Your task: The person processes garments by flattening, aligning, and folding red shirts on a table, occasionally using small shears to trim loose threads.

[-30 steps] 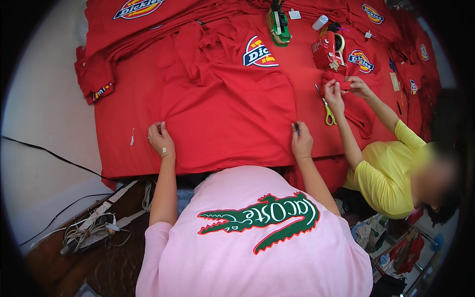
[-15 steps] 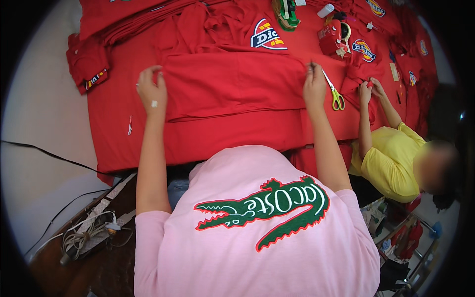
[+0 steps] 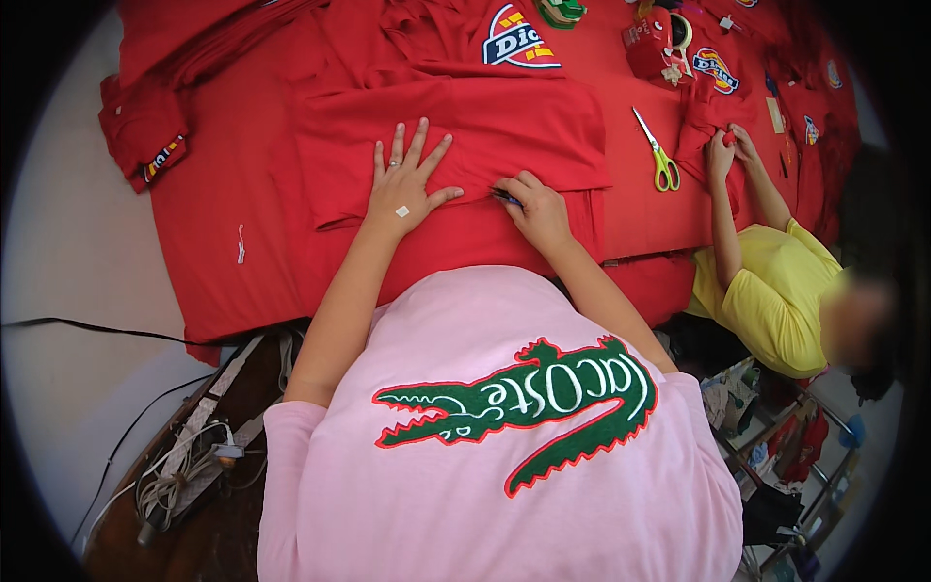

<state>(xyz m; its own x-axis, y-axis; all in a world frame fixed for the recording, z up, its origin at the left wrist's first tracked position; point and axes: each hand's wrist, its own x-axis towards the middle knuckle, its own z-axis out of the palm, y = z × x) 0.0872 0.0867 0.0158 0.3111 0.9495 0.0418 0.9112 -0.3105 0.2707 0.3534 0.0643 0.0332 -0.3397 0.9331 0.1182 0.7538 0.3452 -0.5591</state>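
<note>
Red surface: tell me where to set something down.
Bare: the red surface between the folded garment and the scissors, and around the white tag. Crowded: right of the scissors, with another garment and a co-worker's hands.

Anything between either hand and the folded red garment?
Nothing visible blocks either. The left hand lies spread on the red garment; the right hand, at its folded edge, holds a small dark tool. Scissors lie clear, to the right.

White lettering (image 3: 558, 386) runs across a green, red-edged reptile emblem (image 3: 514, 412) on a pink shirt (image 3: 388, 514). On a red garment (image 3: 448, 48), white letters (image 3: 516, 44) cross the dark blue band of a logo (image 3: 524, 39), while similar lettered logos (image 3: 716, 71) mark red cloth (image 3: 708, 121) to the right and left.
</note>
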